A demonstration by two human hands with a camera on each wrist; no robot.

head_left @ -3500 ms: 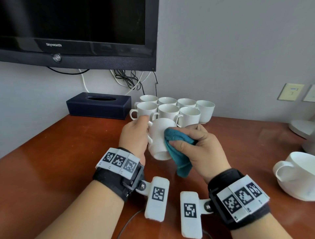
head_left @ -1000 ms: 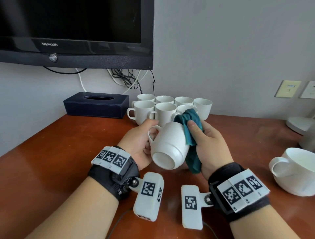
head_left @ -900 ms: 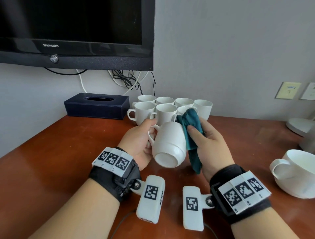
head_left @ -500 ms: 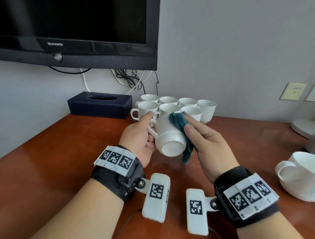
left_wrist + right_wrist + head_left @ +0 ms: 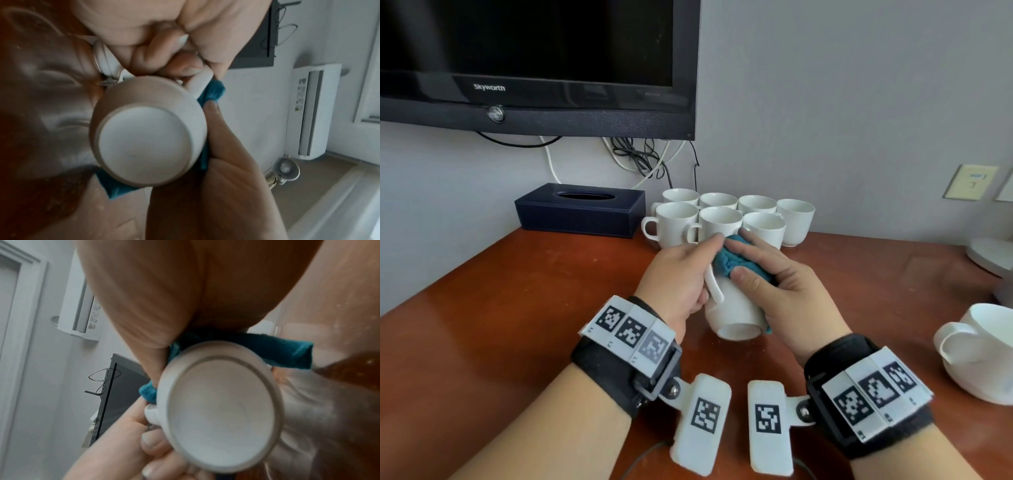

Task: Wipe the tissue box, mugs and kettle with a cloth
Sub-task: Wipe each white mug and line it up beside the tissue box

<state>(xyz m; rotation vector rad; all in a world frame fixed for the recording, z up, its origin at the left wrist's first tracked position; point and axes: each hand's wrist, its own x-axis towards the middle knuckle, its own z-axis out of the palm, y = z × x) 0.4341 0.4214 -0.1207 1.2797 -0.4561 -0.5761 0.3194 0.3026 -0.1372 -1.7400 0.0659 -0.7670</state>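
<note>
A white mug (image 5: 736,315) lies tilted on its side above the table, its base facing me (image 5: 148,144) (image 5: 222,407). My left hand (image 5: 707,270) grips it by the handle, fingers (image 5: 156,53) curled through the loop. My right hand (image 5: 748,257) presses a bunched teal cloth (image 5: 732,260) onto the mug's upper side near the handle, thumb and fingers curled round it. The cloth (image 5: 277,350) wraps under the mug too. A dark blue tissue box (image 5: 580,210) sits at the back left. Several white mugs (image 5: 719,219) stand clustered behind my hands.
A large white cup (image 5: 983,349) stands on the brown table (image 5: 517,308) at the right. A pale round kettle base (image 5: 993,253) shows at the right edge. A black television (image 5: 534,61) with hanging cables is on the wall.
My right hand slid the cloth from the mug's right side up over its top, towards the handle. The mug stayed in my left hand and sank a little lower.
</note>
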